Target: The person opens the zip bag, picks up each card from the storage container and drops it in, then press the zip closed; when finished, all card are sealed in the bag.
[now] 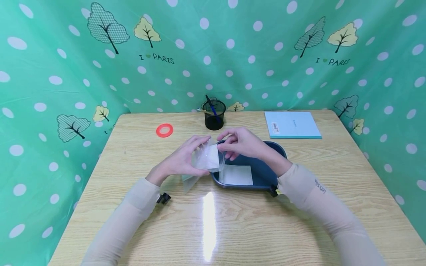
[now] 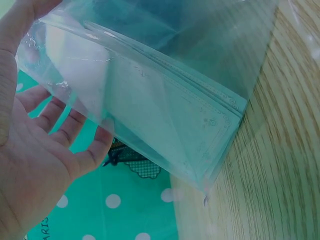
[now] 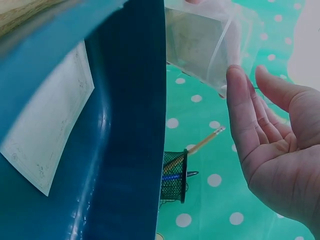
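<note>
My left hand (image 1: 181, 157) grips a clear plastic bag (image 2: 200, 45) at its side, thumb and fingers spread around it. Inside the bag lies a stack of pale cards (image 2: 165, 110) with ornate printed borders. Beside the bag's opening is my right hand (image 1: 244, 142); its index fingertip (image 3: 234, 72) is right at the bag's edge, the thumb apart from it. Under the right forearm stands a dark blue bin (image 1: 266, 173). A pale bordered sheet (image 1: 237, 175) lies in it, toward the front left.
Behind the hands a black mesh pen cup (image 1: 214, 122) holds a pencil and pens. A red tape ring (image 1: 158, 131) lies at the back left of the wooden table (image 1: 133, 147). At the back right is a light blue notebook (image 1: 296, 125). A green polka-dot curtain (image 1: 229, 29) hangs behind.
</note>
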`<state>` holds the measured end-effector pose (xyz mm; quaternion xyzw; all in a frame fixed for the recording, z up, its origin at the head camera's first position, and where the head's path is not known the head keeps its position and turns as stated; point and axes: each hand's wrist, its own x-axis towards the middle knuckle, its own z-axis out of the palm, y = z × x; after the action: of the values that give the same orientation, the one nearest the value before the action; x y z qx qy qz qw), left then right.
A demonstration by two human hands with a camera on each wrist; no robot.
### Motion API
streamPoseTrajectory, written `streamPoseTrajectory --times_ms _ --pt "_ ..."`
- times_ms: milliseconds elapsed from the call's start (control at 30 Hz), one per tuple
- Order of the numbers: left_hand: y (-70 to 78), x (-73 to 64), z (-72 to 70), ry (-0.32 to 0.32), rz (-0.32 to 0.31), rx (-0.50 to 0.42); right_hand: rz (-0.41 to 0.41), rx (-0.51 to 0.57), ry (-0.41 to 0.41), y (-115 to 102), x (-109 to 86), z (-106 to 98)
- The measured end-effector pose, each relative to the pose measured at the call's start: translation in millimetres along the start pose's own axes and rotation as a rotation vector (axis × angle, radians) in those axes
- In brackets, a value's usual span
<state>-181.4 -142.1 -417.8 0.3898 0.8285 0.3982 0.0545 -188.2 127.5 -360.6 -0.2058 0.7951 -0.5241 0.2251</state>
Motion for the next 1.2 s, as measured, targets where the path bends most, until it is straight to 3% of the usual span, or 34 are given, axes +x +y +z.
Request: streamPoseTrajectory --times_ms 267,467,633,867,1067,1200 --pt "0.7 -0.2 0.2 0.002 0.008 -0.002 -0.025 0.015 -0.070 1.4 -3.6 -5.3" --pt "0.8 -0.6 0.4 0.007 0.017 -0.006 -0.135 0.000 -0.183 0.9 -8.2 -8.4" --pt "0.3 -0.8 0.6 0.007 0.042 0.006 -0.199 -0.011 -0.157 -0.5 -12.4 -14.2" --pt "2.5 -1.1 -1.1 -0.003 0.022 0.014 -0.238 -0.085 -0.094 -4.0 -15.1 -29.9" --pt "3.1 -0.7 -0.4 0.002 0.031 0.005 -0.220 -0.113 -0.115 3.0 -13.3 -51.7" --pt "2.6 -0.6 1.0 0.000 0.033 -0.003 -0.163 -0.109 -0.155 10.1 -11.4 -63.8"
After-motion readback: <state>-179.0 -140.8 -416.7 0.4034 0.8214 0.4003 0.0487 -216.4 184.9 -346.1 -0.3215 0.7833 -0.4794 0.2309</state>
